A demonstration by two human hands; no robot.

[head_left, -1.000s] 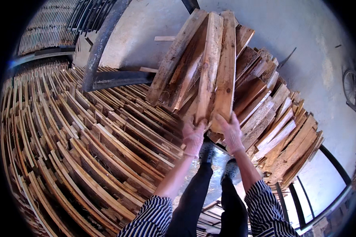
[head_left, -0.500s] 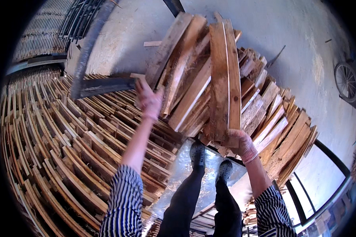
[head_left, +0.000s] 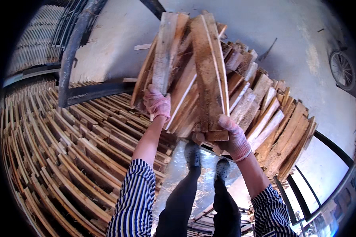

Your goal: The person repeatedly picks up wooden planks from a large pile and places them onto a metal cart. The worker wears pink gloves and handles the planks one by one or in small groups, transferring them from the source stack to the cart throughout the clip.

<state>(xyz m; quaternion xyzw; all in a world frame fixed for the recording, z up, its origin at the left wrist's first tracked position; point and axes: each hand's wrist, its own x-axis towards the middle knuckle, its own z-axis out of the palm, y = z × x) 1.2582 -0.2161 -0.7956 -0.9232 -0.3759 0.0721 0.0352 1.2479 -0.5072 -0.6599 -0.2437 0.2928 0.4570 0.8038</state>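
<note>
My left hand (head_left: pixel 157 103), in a pinkish knitted glove, is closed round the lower end of a grey weathered board (head_left: pixel 164 55). That board stands almost lengthwise to me on the left part of a pile of rough boards (head_left: pixel 261 106). My right hand (head_left: pixel 235 139), gloved the same way, grips the near end of a pair of brown boards (head_left: pixel 206 75); its thumb lies on the right edge and its fingers reach underneath. The far ends of the held boards overlap the pile, and I cannot tell whether they rest on it.
Long rows of stacked wooden strips (head_left: pixel 67 146) fill the left side. A dark metal frame (head_left: pixel 103 93) stands behind them. My shoes (head_left: pixel 222 169) are on a shiny floor plate (head_left: pixel 178 177) below the pile. A spoked wheel (head_left: pixel 342 70) is at the far right.
My left hand has moved from beside the pile to the grey board and closed on it; the board now stands straighter. My right hand has shifted slightly left with the brown boards.
</note>
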